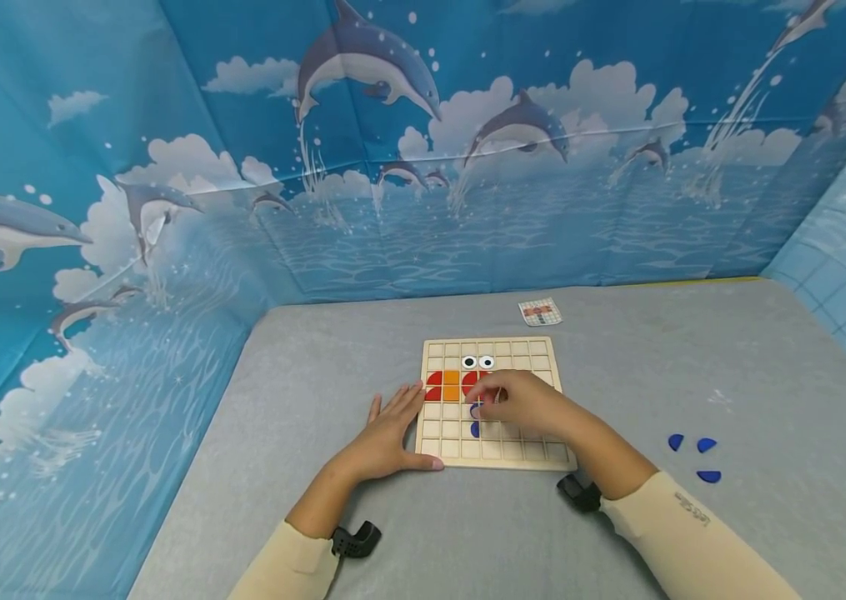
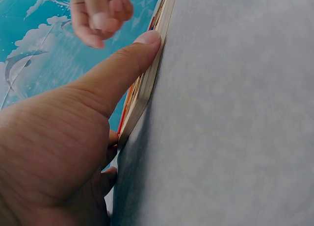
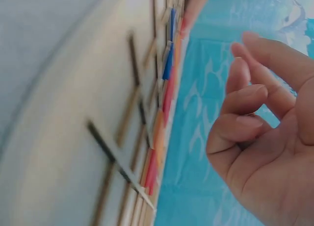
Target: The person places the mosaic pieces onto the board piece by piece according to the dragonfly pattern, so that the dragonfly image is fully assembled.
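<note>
A square wooden grid board (image 1: 528, 451) lies on the grey table. My left hand (image 1: 385, 442) rests along its left side, fingers and thumb extended, the thumb (image 2: 140, 52) lying on the near edge. Above the board's middle hovers my right hand (image 1: 523, 402), fingers loosely bent; no piece shows between its fingertips (image 3: 237, 52). Beneath these fingertips sit two blue half-round pieces (image 1: 475, 430) in the grid, one partly covered by the hand. Red quarter-round pieces (image 1: 433, 393), orange squares (image 1: 451, 385) and two eye pieces (image 1: 470, 362) also fill cells; some red ones are partly hidden.
Several loose blue half-round pieces (image 1: 707, 445) lie on the table to the right of the board. Behind the board is a small pattern card (image 1: 540, 312). A dolphin-print curtain (image 1: 423, 233) hangs along the back and left of the table.
</note>
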### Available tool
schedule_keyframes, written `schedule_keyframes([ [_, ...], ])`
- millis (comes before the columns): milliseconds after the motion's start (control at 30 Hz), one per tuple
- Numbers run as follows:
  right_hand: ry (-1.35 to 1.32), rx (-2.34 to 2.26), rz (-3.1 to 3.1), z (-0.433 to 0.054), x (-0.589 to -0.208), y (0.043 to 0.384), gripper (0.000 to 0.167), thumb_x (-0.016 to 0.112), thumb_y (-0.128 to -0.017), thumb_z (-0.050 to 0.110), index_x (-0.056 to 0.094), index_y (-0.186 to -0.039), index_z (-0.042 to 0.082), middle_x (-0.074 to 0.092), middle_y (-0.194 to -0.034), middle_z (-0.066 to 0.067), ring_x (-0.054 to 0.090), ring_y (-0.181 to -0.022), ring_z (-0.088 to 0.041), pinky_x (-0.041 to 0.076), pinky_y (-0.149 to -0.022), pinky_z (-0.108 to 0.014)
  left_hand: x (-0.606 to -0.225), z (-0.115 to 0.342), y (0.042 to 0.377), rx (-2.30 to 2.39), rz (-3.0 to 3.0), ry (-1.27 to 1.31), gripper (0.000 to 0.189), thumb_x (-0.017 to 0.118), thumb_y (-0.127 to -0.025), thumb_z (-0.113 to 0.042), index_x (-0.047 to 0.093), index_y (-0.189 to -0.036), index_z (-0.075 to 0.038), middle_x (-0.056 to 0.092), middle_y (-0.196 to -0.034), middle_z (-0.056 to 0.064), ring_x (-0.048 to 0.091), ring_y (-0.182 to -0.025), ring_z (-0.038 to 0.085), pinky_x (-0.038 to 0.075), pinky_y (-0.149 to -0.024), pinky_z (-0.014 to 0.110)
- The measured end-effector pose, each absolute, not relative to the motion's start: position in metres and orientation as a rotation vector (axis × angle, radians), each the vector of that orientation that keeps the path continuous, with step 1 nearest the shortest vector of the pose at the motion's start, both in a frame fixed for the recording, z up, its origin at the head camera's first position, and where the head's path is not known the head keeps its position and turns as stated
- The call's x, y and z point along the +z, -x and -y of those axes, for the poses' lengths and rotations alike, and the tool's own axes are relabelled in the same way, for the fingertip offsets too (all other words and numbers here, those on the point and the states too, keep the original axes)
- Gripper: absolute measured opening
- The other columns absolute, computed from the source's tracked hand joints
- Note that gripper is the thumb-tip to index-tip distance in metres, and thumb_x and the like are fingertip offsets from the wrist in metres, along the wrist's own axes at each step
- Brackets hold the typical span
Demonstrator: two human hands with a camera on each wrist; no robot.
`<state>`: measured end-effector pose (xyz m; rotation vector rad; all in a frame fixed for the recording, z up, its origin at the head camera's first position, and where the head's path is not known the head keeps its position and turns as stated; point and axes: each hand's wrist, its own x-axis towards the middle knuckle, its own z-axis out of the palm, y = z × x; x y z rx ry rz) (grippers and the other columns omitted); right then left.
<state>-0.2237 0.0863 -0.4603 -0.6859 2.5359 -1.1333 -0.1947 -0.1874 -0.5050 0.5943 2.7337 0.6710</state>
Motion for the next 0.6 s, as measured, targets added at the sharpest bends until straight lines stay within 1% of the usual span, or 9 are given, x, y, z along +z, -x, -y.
schedule_keyframes([
  [67, 0.703, -1.189, -2.533, -0.09, -0.455, 0.224, 0.019, 0.074, -0.092, 0.016, 0.076, -0.11, 0.017, 0.066, -0.086, 0.004, 0.053, -0.072, -0.016, 0.046, -0.064, -0.027, -0.505, 0.187, 0.195, 0.669, -2.733, -0.59, 0.117, 0.079, -0.076, -0.064, 0.018, -0.164, -0.016, 0.011, -0.172, -0.004, 0.005, -0.16, 0.023, -0.007, -0.125, 0.06],
  [200, 0.697, -1.287, -2.517, -0.099, -0.443, 0.222, 0.021, 0.073, -0.093, 0.016, 0.076, -0.113, 0.019, 0.064, -0.087, 0.001, 0.052, -0.071, -0.018, 0.044, -0.062, -0.026, -0.504, 0.187, 0.194, 0.677, -2.727, -0.58, 0.117, 0.08, -0.076, -0.063, 0.019, -0.163, -0.016, 0.011, -0.172, -0.004, 0.004, -0.16, 0.023, -0.007, -0.125, 0.06],
  [333, 0.678, -1.308, -2.524, -0.113, -0.434, 0.219, 0.021, 0.074, -0.093, 0.02, 0.076, -0.114, 0.024, 0.06, -0.085, -0.001, 0.05, -0.071, -0.018, 0.042, -0.06, -0.026, -0.505, 0.185, 0.194, 0.682, -2.724, -0.585, 0.117, 0.081, -0.076, -0.063, 0.019, -0.163, -0.015, 0.011, -0.172, -0.003, 0.004, -0.16, 0.024, -0.007, -0.125, 0.06],
  [433, 0.664, -1.31, -2.538, -0.125, -0.431, 0.219, 0.022, 0.073, -0.094, 0.02, 0.075, -0.115, 0.026, 0.06, -0.087, -0.001, 0.05, -0.071, -0.018, 0.043, -0.061, -0.026, -0.506, 0.185, 0.194, 0.684, -2.725, -0.589, 0.118, 0.081, -0.076, -0.062, 0.018, -0.163, -0.015, 0.01, -0.172, -0.003, 0.004, -0.16, 0.024, -0.007, -0.125, 0.06],
  [600, 0.646, -1.325, -2.584, -0.149, -0.432, 0.216, 0.021, 0.07, -0.096, 0.018, 0.074, -0.116, 0.023, 0.062, -0.09, -0.001, 0.052, -0.072, -0.017, 0.045, -0.061, -0.026, -0.506, 0.186, 0.194, 0.689, -2.731, -0.58, 0.119, 0.082, -0.075, -0.062, 0.018, -0.163, -0.014, 0.01, -0.172, -0.004, 0.004, -0.16, 0.023, -0.007, -0.126, 0.059],
])
